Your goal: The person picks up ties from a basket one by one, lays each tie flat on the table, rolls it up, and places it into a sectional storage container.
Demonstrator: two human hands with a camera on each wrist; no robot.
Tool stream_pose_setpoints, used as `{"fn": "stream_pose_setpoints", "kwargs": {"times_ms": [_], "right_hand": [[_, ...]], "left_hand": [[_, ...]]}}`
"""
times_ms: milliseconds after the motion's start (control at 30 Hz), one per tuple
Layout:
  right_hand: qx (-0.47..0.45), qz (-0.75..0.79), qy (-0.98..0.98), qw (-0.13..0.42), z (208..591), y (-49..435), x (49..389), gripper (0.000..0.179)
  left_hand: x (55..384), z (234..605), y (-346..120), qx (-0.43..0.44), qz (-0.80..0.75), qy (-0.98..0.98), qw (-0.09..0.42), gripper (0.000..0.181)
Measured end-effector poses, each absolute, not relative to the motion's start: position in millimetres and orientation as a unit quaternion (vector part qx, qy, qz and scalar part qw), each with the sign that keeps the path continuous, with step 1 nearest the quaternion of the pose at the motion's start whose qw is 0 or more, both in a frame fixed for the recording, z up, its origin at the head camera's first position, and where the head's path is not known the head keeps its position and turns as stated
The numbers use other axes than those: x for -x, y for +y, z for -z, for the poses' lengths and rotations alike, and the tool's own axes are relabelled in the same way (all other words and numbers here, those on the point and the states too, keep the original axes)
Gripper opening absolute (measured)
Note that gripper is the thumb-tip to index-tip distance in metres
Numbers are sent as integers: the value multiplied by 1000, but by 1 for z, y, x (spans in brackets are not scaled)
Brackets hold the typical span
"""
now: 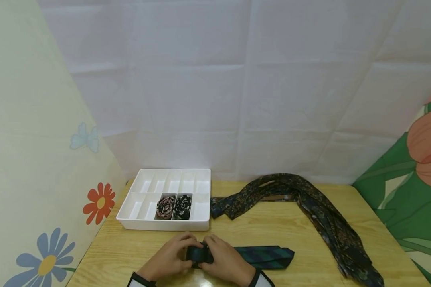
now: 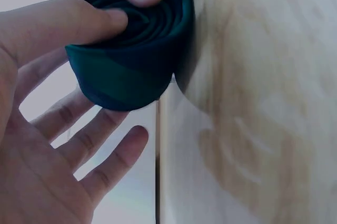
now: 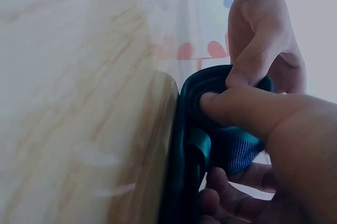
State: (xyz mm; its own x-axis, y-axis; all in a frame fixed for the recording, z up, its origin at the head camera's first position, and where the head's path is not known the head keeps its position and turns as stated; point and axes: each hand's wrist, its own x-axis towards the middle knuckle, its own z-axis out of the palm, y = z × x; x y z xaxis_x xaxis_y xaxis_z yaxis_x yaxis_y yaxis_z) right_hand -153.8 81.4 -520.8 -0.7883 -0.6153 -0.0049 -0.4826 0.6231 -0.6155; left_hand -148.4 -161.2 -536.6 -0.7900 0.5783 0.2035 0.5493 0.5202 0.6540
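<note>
Pinching the tie, left hand and right hand hide coils wrist views reveal.

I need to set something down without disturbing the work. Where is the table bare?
Between the tie and the scarf, and left of the left hand, in front of the tray. It's crowded around the left and right hands, close to the tray's front.

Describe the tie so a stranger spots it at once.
On the table, in front of the white tray, are the left hand and right hand. Both hold the tie, part coiled, its flat end stretching right. Green and navy stripes set it apart from the patterned cloth beyond.
</note>
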Motion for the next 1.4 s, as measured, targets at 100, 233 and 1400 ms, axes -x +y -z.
{"fn": "stream_pose_setpoints", "kwargs": {"times_ms": [100, 233, 1400], "right_hand": [[312, 307, 894, 100, 521, 82, 153, 40], [315, 296, 896, 100, 521, 83, 152, 48], [300, 252, 918, 67, 520, 98, 145, 50]], "left_hand": [[149, 538, -160, -329, -372, 868, 14, 49], [148, 539, -159, -333, -377, 864, 14, 44], [145, 533, -144, -344, -364, 865, 39, 46]]}}
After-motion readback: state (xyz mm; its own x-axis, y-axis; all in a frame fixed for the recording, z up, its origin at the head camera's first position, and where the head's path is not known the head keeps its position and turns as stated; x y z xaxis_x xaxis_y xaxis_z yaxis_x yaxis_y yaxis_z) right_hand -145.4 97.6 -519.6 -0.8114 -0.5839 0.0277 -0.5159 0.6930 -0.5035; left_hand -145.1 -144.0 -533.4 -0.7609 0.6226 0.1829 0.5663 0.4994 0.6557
